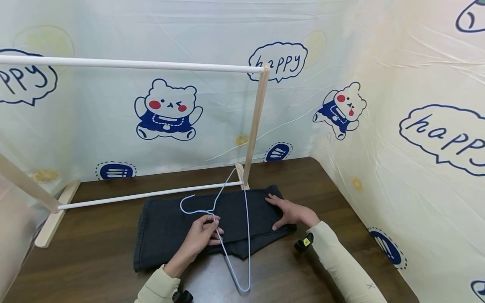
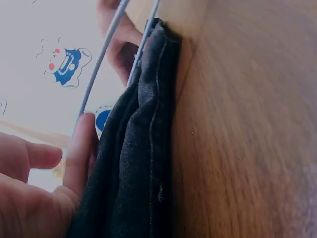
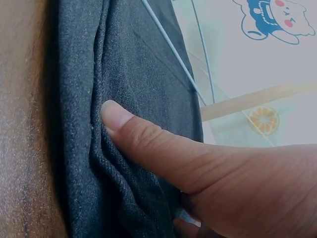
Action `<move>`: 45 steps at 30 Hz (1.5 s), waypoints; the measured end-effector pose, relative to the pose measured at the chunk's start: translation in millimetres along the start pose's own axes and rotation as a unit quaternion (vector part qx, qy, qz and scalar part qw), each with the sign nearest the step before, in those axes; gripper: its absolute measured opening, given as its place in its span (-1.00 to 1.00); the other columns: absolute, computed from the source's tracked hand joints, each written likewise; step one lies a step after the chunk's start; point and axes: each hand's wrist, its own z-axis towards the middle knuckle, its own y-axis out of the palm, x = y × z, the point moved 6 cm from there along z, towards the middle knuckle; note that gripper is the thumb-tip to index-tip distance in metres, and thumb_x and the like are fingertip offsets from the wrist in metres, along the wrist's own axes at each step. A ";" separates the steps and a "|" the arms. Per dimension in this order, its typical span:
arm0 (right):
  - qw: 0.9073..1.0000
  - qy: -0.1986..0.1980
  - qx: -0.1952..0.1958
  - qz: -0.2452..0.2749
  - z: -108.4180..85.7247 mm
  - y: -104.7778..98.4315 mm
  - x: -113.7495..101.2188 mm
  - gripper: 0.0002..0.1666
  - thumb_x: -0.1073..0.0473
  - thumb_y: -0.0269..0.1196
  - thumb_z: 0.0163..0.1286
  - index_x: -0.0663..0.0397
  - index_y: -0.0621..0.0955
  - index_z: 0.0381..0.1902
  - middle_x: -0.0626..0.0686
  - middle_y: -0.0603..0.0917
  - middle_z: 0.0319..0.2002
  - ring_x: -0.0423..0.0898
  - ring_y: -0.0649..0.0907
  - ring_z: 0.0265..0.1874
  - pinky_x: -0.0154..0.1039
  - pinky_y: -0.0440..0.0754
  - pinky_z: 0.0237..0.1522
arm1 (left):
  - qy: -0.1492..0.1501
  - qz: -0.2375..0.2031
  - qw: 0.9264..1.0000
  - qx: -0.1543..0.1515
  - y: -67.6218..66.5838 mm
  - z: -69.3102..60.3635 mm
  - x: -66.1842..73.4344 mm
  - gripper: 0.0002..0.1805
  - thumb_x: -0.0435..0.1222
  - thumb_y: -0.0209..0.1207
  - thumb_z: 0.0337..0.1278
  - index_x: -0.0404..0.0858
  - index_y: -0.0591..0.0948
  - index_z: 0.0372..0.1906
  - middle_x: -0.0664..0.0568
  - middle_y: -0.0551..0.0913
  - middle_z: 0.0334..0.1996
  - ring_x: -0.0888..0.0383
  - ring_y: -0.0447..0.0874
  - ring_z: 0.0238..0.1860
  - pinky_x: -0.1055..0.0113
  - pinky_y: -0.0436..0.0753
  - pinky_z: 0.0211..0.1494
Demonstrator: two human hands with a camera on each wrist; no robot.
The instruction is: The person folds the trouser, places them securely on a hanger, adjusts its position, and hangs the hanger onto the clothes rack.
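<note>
Dark folded jeans lie flat across the table, several layers thick in the left wrist view. Over them, my left hand pinches a pale wire clothes hanger just below its neck. The hanger's hook points left and its long loop spans the cloth, with one end reaching past the near edge. My right hand rests on the right end of the jeans, fingers spread. In the right wrist view, its thumb presses on the folded layers; the other fingers are mostly hidden there.
A rack with wooden posts, a white top bar and a white lower bar stands behind the jeans. The brown table meets printed curtains at the back and right.
</note>
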 end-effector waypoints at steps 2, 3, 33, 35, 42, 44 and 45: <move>1.000 0.000 -0.001 0.001 0.0 0.1 0.1 0.21 0.06 0.55 0.18 0.06 0.12 0.63 0.22 -0.06 0.64 0.29 -0.01 0.60 0.33 0.06 0.51 | -0.009 -0.026 0.999 -0.016 0.4 0.0 0.0 -0.62 -0.39 -0.03 0.56 -0.59 0.39 0.26 -0.09 0.71 -0.39 0.16 0.73 -0.42 0.32 0.76 -0.29; 1.000 0.001 -0.001 0.001 0.0 0.0 0.1 0.21 0.05 0.55 0.18 0.06 0.12 0.63 0.22 -0.06 0.64 0.29 -0.01 0.60 0.33 0.06 0.51 | -0.013 -0.039 0.999 -0.023 0.6 0.2 -0.5 -0.61 -0.39 -0.05 0.57 -0.61 0.36 0.27 -0.08 0.72 -0.38 0.16 0.75 -0.40 0.32 0.76 -0.28; 1.000 0.000 -0.001 0.009 1.2 3.4 3.1 0.19 0.06 0.54 0.20 0.06 0.12 0.63 0.22 -0.07 0.64 0.29 -0.04 0.60 0.33 0.05 0.51 | -0.045 -0.088 0.993 -0.064 5.4 3.1 -27.0 -0.65 -0.45 -0.11 0.57 -0.64 0.30 0.25 -0.18 0.76 -0.26 0.05 0.82 -0.24 0.26 0.78 -0.17; 1.000 -0.001 0.001 0.007 0.3 2.5 2.1 0.19 0.06 0.53 0.21 0.07 0.12 0.63 0.22 -0.08 0.64 0.29 -0.05 0.60 0.33 0.03 0.51 | -0.045 -0.092 0.993 -0.063 5.9 4.0 -27.2 -0.65 -0.45 -0.10 0.56 -0.64 0.31 0.24 -0.21 0.77 -0.24 0.03 0.82 -0.23 0.25 0.78 -0.17; 1.000 -0.004 0.007 0.010 -2.0 -0.3 -0.4 0.20 0.07 0.54 0.20 0.10 0.11 0.62 0.25 -0.08 0.64 0.32 -0.03 0.59 0.39 0.00 0.50 | -0.050 -0.093 0.993 -0.060 5.8 5.5 -27.2 -0.65 -0.45 -0.09 0.56 -0.64 0.31 0.24 -0.26 0.77 -0.21 0.00 0.83 -0.20 0.25 0.78 -0.17; 1.000 -0.005 0.007 0.012 -2.1 0.2 -0.5 0.20 0.07 0.54 0.20 0.10 0.11 0.62 0.26 -0.08 0.64 0.33 -0.03 0.59 0.38 0.02 0.50 | -0.050 -0.094 0.993 -0.057 5.8 5.5 -28.3 -0.65 -0.46 -0.08 0.55 -0.64 0.32 0.24 -0.25 0.77 -0.22 0.01 0.83 -0.21 0.25 0.78 -0.17; 1.000 -0.005 0.007 0.013 -2.0 0.6 -0.3 0.20 0.07 0.54 0.20 0.10 0.11 0.62 0.26 -0.08 0.64 0.33 -0.03 0.59 0.37 0.03 0.50 | -0.049 -0.095 0.993 -0.057 5.9 5.5 -28.9 -0.65 -0.46 -0.08 0.55 -0.64 0.32 0.23 -0.25 0.77 -0.22 0.02 0.83 -0.22 0.25 0.78 -0.17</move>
